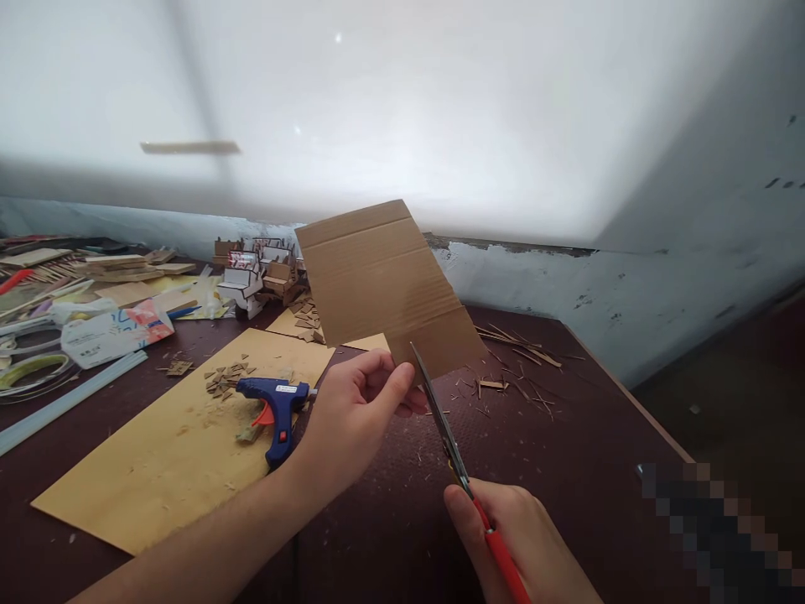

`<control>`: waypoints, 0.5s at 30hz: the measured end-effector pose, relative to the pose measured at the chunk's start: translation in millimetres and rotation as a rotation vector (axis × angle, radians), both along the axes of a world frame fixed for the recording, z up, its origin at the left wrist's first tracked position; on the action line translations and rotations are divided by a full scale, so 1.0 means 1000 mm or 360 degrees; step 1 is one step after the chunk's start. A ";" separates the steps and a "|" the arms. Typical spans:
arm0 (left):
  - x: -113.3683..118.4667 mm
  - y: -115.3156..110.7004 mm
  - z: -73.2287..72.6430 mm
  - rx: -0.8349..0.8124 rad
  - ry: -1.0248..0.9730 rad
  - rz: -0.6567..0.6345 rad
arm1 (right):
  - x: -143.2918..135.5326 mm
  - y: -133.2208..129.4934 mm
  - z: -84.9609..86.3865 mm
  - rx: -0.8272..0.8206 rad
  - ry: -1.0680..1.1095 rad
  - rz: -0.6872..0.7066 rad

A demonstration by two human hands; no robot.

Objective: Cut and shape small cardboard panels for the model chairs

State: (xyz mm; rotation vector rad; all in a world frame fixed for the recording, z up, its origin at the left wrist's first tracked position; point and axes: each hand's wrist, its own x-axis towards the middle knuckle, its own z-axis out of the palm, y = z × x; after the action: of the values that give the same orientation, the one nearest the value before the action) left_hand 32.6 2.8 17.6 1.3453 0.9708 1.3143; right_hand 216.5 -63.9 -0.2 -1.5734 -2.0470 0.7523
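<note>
My left hand (361,411) pinches the lower edge of a creased sheet of brown corrugated cardboard (383,277), held up and tilted above the table. In my right hand (519,537) is a pair of scissors (444,419) with red handles, its blades pointing up and to the left. The blade tips overlap the cardboard's lower edge, just right of my left thumb; whether they are cutting into it I cannot tell. A blue hot glue gun (277,407) with an orange trigger lies left of my left wrist.
Beneath the glue gun is a yellowish board (144,453) with small cardboard offcuts (226,377). Small cardboard models (242,281) stand behind. Wood pieces (126,267), tape rolls (34,373) and glue sticks (75,398) crowd the left. Thin cardboard strips (521,344) lie right, near the wall.
</note>
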 end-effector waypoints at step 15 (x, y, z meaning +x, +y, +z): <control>-0.003 0.004 -0.002 0.0175 0.0084 0.0227 | 0.008 0.007 -0.018 0.0147 0.0148 0.0145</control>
State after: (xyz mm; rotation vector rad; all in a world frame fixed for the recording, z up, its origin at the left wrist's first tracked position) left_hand 29.9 7.1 15.7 1.4215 1.0600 1.4641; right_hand 224.7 -56.9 -18.2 -1.3771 -2.0664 0.7380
